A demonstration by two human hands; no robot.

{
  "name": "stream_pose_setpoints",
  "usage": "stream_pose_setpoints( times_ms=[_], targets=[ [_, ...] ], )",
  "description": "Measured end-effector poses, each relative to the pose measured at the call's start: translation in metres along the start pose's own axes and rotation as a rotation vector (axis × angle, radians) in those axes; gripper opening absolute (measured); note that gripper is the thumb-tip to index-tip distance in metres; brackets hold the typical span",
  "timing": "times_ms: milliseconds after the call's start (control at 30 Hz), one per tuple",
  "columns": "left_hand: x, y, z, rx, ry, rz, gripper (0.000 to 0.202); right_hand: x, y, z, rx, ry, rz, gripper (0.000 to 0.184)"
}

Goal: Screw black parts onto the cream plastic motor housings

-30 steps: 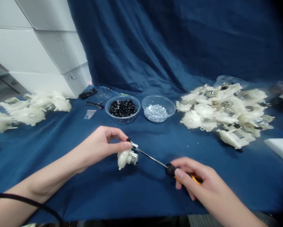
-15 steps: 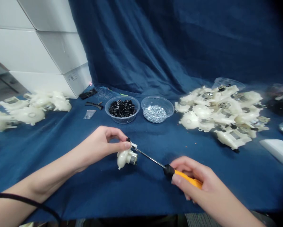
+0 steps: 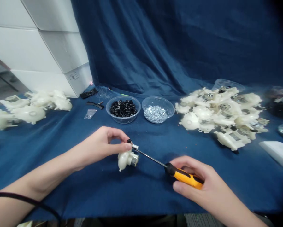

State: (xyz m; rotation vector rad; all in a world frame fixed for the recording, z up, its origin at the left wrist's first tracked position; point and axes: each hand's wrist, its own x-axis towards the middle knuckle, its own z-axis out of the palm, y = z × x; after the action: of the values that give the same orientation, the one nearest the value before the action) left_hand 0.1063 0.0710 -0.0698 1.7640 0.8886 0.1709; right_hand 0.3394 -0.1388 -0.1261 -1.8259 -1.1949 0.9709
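Note:
Between thumb and fingers, my left hand (image 3: pixel 113 140) pinches a cream plastic housing (image 3: pixel 123 160) with a silver motor-like cylinder on its right side. A small black piece (image 3: pixel 129 141) sits at the top of the housing, by my fingertips. My right hand (image 3: pixel 195 176) is around the yellow and black handle of a screwdriver (image 3: pixel 186 177), its thumb along the near side. The metal shaft points left and its tip meets the top of the housing near the black piece. The exact tip contact is too small to make out.
Behind the hands stand a clear bowl of black parts (image 3: pixel 123 108) and a clear bowl of silver screws (image 3: pixel 157 110). Cream housings are heaped at the right (image 3: pixel 221 110), with a smaller group at the left (image 3: pixel 32 105). White boxes (image 3: pixel 44 50) are stacked back left.
My right hand's grip on the screwdriver handle has loosened, with the thumb now lower and more of the handle showing. The housing and my left hand stay nearly in place.

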Motion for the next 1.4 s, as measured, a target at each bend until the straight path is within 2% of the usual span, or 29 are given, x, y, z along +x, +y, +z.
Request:
stream_pose_setpoints(
  times_ms=[100, 233, 367, 633, 767, 967, 1033, 1067, 1133, 1200, 1267, 1333, 1400],
  targets=[
    [0.001, -0.001, -0.009, 0.002, -0.121, 0.017, 0.030, -0.002, 0.007, -0.002, -0.176, 0.144, -0.201, 0.024],
    [0.004, -0.002, -0.014, 0.013, -0.147, 0.020, 0.032, -0.001, 0.015, -0.003, -0.250, 0.239, -0.408, 0.020],
    [0.004, 0.000, -0.014, 0.011, -0.126, -0.019, 0.033, 0.002, 0.017, -0.002, -0.279, 0.259, -0.462, 0.022],
    [0.004, -0.001, -0.011, 0.007, -0.076, 0.040, 0.026, 0.002, 0.019, -0.001, -0.382, 0.322, -0.602, 0.026],
    [0.005, -0.004, -0.009, -0.049, -0.055, 0.022, 0.027, 0.001, 0.018, 0.000, -0.412, 0.322, -0.635, 0.027],
    [0.006, -0.006, -0.008, -0.018, -0.018, 0.077, 0.025, -0.004, 0.018, 0.002, -0.456, 0.349, -0.689, 0.029],
    [0.006, -0.006, -0.007, -0.016, 0.001, 0.076, 0.026, -0.007, 0.012, 0.003, -0.413, 0.347, -0.641, 0.027],
    [0.006, -0.005, -0.006, -0.012, 0.012, 0.078, 0.026, -0.008, 0.008, 0.003, -0.367, 0.333, -0.565, 0.024],
    [0.006, -0.005, -0.004, -0.003, 0.038, 0.086, 0.027, -0.008, -0.001, 0.001, -0.213, 0.243, -0.287, 0.023],
    [0.006, -0.006, -0.003, 0.001, 0.051, 0.090, 0.028, -0.004, -0.009, -0.002, -0.008, 0.060, 0.033, 0.033],
    [0.007, -0.007, -0.003, 0.006, 0.041, 0.097, 0.029, 0.001, -0.011, -0.005, 0.159, -0.108, 0.219, 0.042],
    [0.005, -0.007, -0.004, 0.026, -0.029, 0.119, 0.032, 0.005, -0.009, -0.008, 0.184, -0.145, 0.206, 0.044],
    [0.002, -0.007, -0.005, 0.089, -0.191, 0.146, 0.040, 0.007, -0.003, -0.009, 0.084, -0.069, 0.079, 0.042]
  ],
)
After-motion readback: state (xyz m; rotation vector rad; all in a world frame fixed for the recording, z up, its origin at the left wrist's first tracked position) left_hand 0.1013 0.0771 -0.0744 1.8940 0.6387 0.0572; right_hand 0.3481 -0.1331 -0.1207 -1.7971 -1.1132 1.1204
